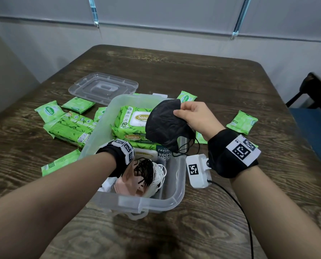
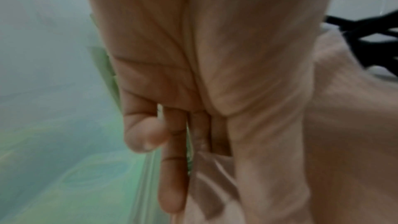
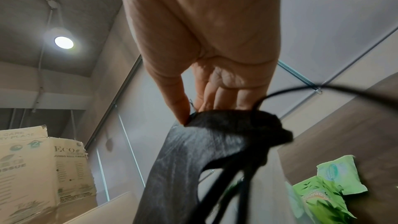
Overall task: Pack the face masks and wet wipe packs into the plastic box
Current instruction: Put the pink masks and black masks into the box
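The table (image 1: 221, 86) carried the clear plastic box (image 1: 176, 195), big wipe packs already inside and small packs (image 1: 242, 122) scattered around it. The right hand (image 1: 195, 116) pinched a black mask (image 1: 165, 126) by its upper edge, thumb against fingers, so the mask hung long-axis down over the box's far right part. The left hand (image 2: 193, 83), fingers straight and together, pressed the pink masks (image 1: 126, 184) down in the near end.

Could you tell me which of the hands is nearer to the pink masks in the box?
Left. The left hand rests against the pink masks inside the box; the right hand holds a black mask above it.
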A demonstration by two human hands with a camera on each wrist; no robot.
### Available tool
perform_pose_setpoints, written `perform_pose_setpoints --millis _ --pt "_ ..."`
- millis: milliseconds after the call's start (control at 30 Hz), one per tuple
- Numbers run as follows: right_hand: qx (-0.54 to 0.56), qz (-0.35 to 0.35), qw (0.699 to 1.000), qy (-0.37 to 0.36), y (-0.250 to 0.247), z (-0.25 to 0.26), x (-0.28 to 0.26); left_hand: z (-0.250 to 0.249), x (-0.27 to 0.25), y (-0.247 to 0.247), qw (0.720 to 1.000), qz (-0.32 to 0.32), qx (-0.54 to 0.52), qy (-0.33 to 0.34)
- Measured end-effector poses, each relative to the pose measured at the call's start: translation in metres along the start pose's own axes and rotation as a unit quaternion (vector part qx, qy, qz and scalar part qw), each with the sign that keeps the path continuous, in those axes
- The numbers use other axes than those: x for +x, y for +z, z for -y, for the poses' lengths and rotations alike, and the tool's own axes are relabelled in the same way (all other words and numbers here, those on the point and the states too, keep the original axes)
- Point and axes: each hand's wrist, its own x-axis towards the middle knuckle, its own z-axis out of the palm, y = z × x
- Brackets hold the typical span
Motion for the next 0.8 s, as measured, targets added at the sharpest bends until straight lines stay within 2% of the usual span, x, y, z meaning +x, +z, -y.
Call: perform_pose_setpoints --millis 33,200,333,467,600,800 --pt "-0.001 0.001 1.000 0.000 0.000 0.000 0.000 -0.001 -0.005 -0.001 1.000 -0.026 0.002 0.010" --pt "0.004 0.004 1.000 0.004 -0.001 -0.001 0.001 -0.001 0.002 0.005 1.000 0.004 0.017 0.011" --pt "-0.005 0.000 1.000 0.007 -0.003 -0.006 0.003 -0.001 0.020 0.009 1.000 0.003 0.013 0.024" --pt "0.000 -0.001 1.000 0.015 -0.003 -0.009 0.005 -0.002 0.026 0.013 1.000 0.010 0.010 0.009" --pt "0.000 -0.003 1.000 0.018 -0.003 -0.009 0.005 -0.003 0.037 0.015 0.998 0.055 -0.039 0.005" --pt "-0.013 -0.011 0.999 0.027 -0.002 -0.011 0.007 0.005 0.054 0.021 0.981 0.097 -0.146 0.078"
